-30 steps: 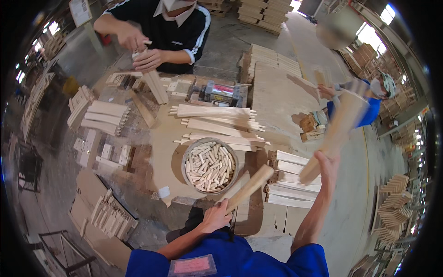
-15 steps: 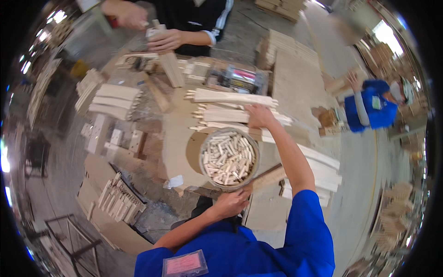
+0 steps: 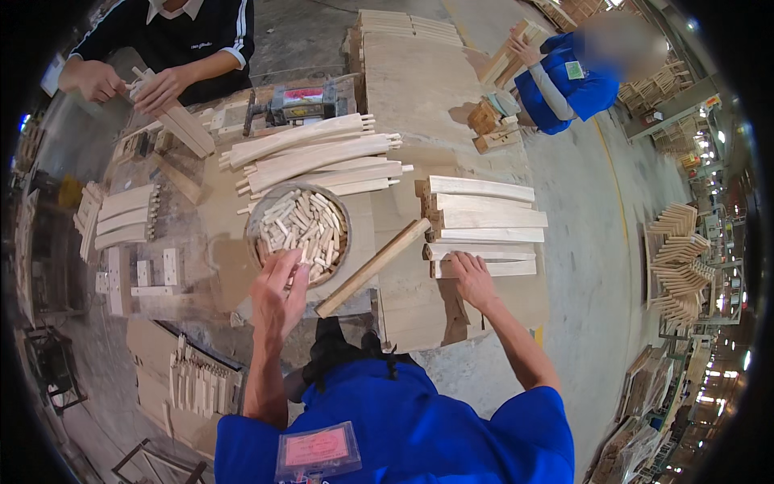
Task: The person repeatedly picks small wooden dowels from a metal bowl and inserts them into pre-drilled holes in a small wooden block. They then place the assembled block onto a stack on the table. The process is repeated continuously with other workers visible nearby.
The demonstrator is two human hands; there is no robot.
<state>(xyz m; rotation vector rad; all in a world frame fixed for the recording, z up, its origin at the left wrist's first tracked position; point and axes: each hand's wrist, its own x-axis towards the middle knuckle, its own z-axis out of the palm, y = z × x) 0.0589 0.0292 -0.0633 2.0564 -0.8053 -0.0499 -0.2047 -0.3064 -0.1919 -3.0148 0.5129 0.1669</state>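
A round bowl [image 3: 344, 252] full of short wooden dowels [image 3: 300, 219] stands at the near edge of the worktable. My left hand [image 3: 276, 300] is at its near rim, fingers bent over the dowels; what the fingertips pinch is too small to make out. To the right, my right hand [image 3: 474, 281] rests its spread fingertips on the nearest pale wooden slat [image 3: 508, 269], part of a row of slats laid side by side. Between the hands a square wooden bar [image 3: 375, 266] lies at a slant. More curved slats [image 3: 322, 157] with pegged ends lie behind the bowl.
A co-worker [image 3: 173, 48] at the far left handles wooden pieces. Another person in blue [image 3: 564, 89] holds wood at the far right. A small machine [image 3: 302, 102] sits behind the slats. Slat piles [image 3: 126, 216] and drilled blocks [image 3: 145, 278] lie left; a cardboard sheet [image 3: 149, 347] holds pegged pieces.
My right hand has left the slats behind the bowl and come to the row on the right. My left hand has risen from below the bowl to its dowels. The view has swung right.
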